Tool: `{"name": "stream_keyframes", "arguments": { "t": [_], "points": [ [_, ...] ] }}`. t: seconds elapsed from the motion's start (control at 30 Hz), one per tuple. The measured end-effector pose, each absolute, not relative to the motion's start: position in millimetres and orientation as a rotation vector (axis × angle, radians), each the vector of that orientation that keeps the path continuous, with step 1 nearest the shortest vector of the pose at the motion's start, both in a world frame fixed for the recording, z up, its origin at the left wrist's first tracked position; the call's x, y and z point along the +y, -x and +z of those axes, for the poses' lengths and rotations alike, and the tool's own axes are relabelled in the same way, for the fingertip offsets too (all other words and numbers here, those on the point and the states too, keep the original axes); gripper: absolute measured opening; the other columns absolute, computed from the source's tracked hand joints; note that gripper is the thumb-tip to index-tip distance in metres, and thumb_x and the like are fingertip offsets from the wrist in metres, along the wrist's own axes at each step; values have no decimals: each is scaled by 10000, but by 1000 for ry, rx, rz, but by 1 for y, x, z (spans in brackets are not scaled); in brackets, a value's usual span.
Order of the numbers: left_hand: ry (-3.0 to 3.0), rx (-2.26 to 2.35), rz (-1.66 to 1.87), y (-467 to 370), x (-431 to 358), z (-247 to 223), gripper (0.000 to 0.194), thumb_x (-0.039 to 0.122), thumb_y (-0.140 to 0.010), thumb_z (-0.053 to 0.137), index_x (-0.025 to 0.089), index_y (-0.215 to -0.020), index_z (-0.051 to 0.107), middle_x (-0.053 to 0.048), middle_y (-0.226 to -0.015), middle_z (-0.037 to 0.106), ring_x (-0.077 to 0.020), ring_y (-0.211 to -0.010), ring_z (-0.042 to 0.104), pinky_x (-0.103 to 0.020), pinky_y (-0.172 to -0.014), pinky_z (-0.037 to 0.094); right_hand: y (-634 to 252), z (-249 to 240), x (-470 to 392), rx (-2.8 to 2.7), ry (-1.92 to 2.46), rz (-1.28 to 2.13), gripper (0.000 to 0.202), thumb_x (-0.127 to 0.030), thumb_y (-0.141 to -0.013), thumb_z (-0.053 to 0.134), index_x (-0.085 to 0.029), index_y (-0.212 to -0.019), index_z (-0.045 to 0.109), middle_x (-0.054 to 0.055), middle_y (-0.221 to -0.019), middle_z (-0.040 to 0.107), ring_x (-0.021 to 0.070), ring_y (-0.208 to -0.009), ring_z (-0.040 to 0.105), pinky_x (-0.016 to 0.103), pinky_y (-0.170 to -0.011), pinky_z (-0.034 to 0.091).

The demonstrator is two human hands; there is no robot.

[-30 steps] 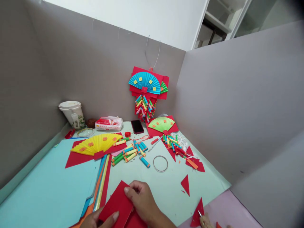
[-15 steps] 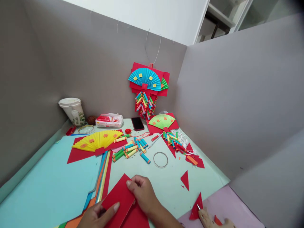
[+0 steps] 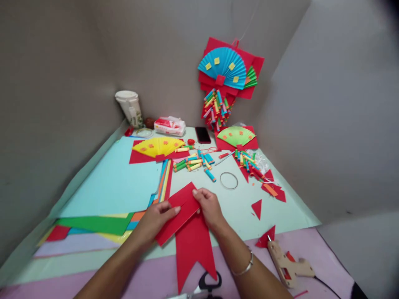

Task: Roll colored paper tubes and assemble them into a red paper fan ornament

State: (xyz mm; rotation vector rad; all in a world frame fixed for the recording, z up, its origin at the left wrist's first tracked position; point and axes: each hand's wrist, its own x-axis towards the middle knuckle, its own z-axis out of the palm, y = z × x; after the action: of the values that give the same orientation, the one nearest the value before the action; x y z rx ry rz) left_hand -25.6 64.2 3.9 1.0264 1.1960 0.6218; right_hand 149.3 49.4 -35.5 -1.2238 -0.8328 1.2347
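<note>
Both hands grip a red paper rectangle [image 3: 182, 216], tilted above the table. My left hand [image 3: 158, 218] pinches its left side, thumb flat on top. At its upper right corner my right hand [image 3: 210, 207] closes with the thumb over the edge; the fingers underneath are partly hidden. Below the rectangle a red paper strip [image 3: 193, 247] with a V-notched end hangs or lies; whether the two are joined, I cannot tell. Scissors [image 3: 210, 282] with black handles lie by the notched end, partly out of view. A beige glue gun [image 3: 288, 263] rests to the right of my right forearm.
Left lie stacked coloured sheets [image 3: 109, 178] and a yellow paper fan [image 3: 158, 146]. Rolled paper tubes [image 3: 195, 162], a metal ring [image 3: 229, 180] and a green fan [image 3: 237, 136] are ahead. A phone [image 3: 203, 135] lies behind; a blue-fan decoration [image 3: 222, 68] hangs at the wall.
The view has tilted downward, so the notched strip end, the scissors and the whole glue gun now show. Both hands keep hold of the red paper rectangle.
</note>
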Motion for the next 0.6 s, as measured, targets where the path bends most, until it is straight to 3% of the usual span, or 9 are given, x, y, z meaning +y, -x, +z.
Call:
{"name": "stream_keyframes", "arguments": {
  "t": [0.27, 0.43, 0.6],
  "points": [
    [-960, 1057, 671, 31, 63, -12, 330, 424, -685, 786, 163, -665, 585, 3, -610, 674, -147, -550, 600, -249, -558, 431, -150, -39, 44, -840, 1218, 1216, 393, -520, -830, 624, -209, -632, 489, -83, -427, 439, 87, -411, 379, 217, -446, 295],
    [-977, 1067, 707, 30, 63, -14, 328, 422, -679, 788, 161, -653, 591, 6, -600, 663, -147, -527, 588, -249, -532, 415, -149, -39, 44, -855, 1197, 1175, 384, -520, -823, 626, -204, -641, 507, -78, -436, 436, 85, -420, 375, 220, -452, 307],
    [-966, 1059, 705, 29, 62, -15, 306, 424, -675, 789, 152, -721, 657, -41, -702, 733, -211, -643, 673, -299, -627, 494, -149, -40, 44, -833, 1229, 1167, 378, -543, -811, 630, -204, -676, 529, -86, -410, 423, 83, -384, 353, 215, -406, 271]
  ]
}}
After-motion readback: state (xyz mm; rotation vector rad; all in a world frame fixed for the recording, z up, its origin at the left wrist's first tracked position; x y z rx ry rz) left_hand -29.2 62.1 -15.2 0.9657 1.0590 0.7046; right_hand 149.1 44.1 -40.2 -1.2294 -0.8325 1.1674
